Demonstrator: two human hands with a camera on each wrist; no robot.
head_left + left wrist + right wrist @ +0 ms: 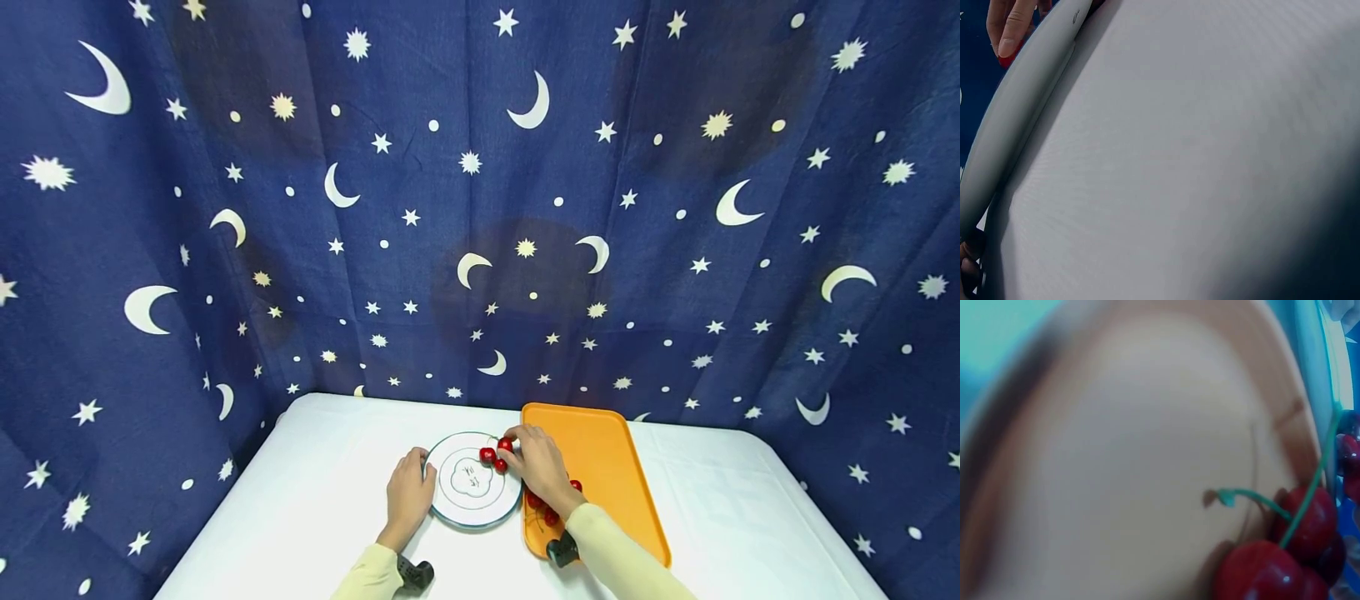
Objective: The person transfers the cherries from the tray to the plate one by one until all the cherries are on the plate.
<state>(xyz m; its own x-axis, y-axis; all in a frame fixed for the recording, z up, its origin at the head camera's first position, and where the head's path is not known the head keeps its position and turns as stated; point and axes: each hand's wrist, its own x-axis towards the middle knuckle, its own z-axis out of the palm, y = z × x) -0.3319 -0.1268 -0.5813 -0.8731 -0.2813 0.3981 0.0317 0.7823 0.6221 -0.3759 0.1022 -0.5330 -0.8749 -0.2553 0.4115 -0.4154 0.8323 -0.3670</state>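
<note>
A white plate [471,508] with a dark rim stands on the table, and my left hand [408,493] holds its left edge. Over the plate's right side, my right hand [542,467] pinches a red cherry [506,444] between thumb and fingers. Beside it on the plate are more cherries [487,456]. Under my right wrist, several cherries [551,517] lie in the orange tray [600,450], partly hidden by the arm. The right wrist view shows these tray cherries [1257,575] close up with green stems. In the left wrist view, the plate's side [1016,106] appears edge-on.
A white cloth covers the table [330,467]. The orange tray borders the plate's right side, its raised rim close to the plate. Behind the table hangs a dark blue curtain [420,275] with moons and stars.
</note>
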